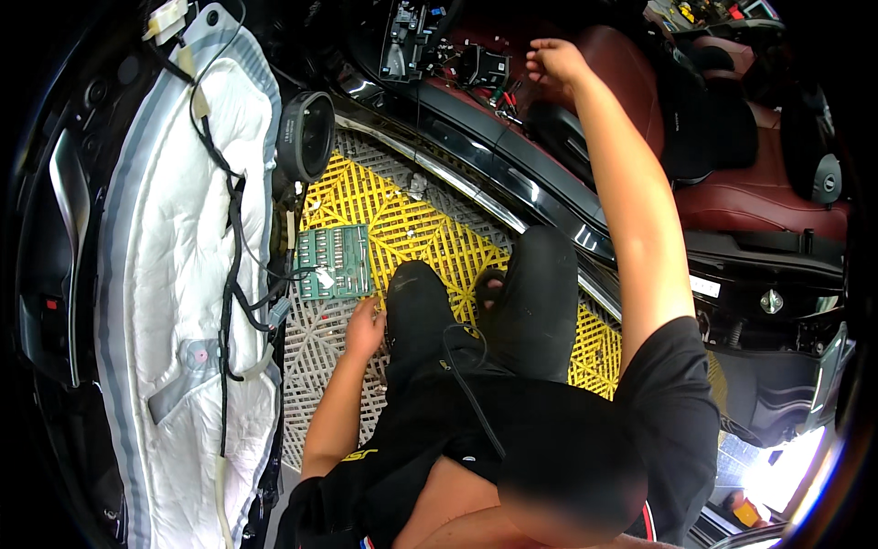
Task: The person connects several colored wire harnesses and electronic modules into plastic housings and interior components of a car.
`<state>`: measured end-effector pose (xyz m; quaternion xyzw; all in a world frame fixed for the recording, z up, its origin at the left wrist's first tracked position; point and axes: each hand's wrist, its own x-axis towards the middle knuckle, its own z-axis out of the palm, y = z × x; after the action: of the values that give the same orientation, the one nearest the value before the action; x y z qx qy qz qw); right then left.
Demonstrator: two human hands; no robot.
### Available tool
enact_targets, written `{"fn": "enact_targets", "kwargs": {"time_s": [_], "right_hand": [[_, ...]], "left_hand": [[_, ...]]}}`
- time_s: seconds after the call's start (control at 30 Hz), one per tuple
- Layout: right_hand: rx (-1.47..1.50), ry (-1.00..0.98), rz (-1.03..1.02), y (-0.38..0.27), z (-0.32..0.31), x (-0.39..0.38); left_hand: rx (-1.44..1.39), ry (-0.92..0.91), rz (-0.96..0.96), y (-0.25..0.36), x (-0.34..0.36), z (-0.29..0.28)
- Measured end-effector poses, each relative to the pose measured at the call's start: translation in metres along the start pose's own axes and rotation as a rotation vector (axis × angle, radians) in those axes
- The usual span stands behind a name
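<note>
Held right hand half-curled, nothing visible in it, beside maroon car seat | Poised left hand (grip impossible to tell) next to green-cased socket set on floor grating | Judged partway along, with door insulation already bared, harness plug apparently not yet connected.

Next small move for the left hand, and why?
Probably ease the left hand forward to the green tool case: it lies open on the floor grating just beyond that hand, its rows of small metal pieces are exposed, and no tool shows in the hand.
</note>
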<state>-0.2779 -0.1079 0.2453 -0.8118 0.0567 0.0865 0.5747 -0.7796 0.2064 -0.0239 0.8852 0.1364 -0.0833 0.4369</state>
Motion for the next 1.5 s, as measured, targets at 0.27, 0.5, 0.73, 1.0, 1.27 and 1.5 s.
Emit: {"fn": "enact_targets", "kwargs": {"time_s": [0.27,0.5,0.73,1.0,1.27,1.5], "right_hand": [[0.111,0.128,-0.154,-0.041,-0.029,0.117],[-0.312,0.053,-0.179,0.025,-0.042,0.262],[-0.814,0.098,-0.341,0.059,-0.025,0.357],[-0.964,-0.018,-0.131,0.039,0.004,0.354],[-0.823,-0.263,-0.434,0.012,0.02,0.337],[-0.381,-0.366,-0.729,0.021,0.02,0.336]], "left_hand": [[-0.003,0.117,-0.205,-0.008,-0.05,0.023],[-0.038,0.337,-0.301,0.05,-0.05,0.049],[-0.024,0.675,-0.411,0.157,-0.01,0.039],[0.195,0.766,0.049,0.333,0.212,-0.002],[0.149,1.05,0.224,0.432,0.404,-0.029],[-0.16,1.102,0.278,0.444,0.434,-0.016]]}}
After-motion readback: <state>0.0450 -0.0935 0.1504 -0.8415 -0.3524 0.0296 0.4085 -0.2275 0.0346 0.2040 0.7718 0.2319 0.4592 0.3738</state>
